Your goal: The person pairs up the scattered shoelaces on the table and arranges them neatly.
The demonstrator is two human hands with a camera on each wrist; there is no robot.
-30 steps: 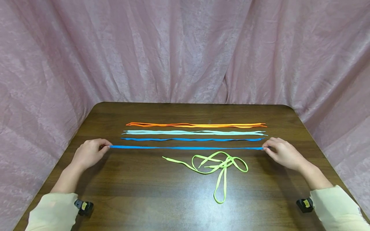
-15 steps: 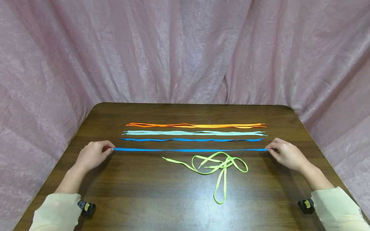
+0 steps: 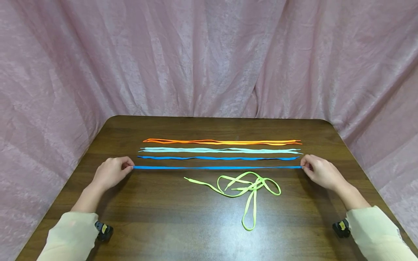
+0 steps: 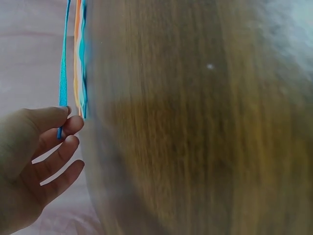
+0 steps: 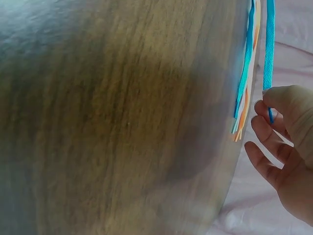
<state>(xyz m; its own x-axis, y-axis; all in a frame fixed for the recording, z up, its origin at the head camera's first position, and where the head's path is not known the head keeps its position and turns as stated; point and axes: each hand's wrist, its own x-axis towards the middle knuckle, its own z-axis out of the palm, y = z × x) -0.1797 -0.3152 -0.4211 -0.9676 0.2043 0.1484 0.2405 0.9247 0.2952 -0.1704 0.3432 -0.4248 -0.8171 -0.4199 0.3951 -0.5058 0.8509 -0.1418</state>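
Note:
A blue shoelace [image 3: 215,168] is stretched nearly straight across, raised over the table. My left hand [image 3: 111,172] pinches one end between thumb and index finger; in the left wrist view the tip of the lace [image 4: 62,90] pokes out below the thumb. At the other end my right hand [image 3: 321,172] pinches the lace [image 5: 269,54] the same way, its remaining fingers loosely bent. Just beyond lies a second blue shoelace [image 3: 215,158], slightly wavy, flat on the table. Closer to me a yellow-green shoelace [image 3: 249,187] lies in a loose tangle of loops.
Behind the blue laces, light mint shoelaces [image 3: 218,149] and orange shoelaces [image 3: 222,141] lie in parallel rows. The brown wooden table [image 3: 156,232] has rounded far corners. A pink curtain [image 3: 209,58] hangs around its far side and flanks.
My left hand has shifted to the right, and the right hand slightly to the right as well, carrying the stretched blue shoelace. The laces on the table keep their places.

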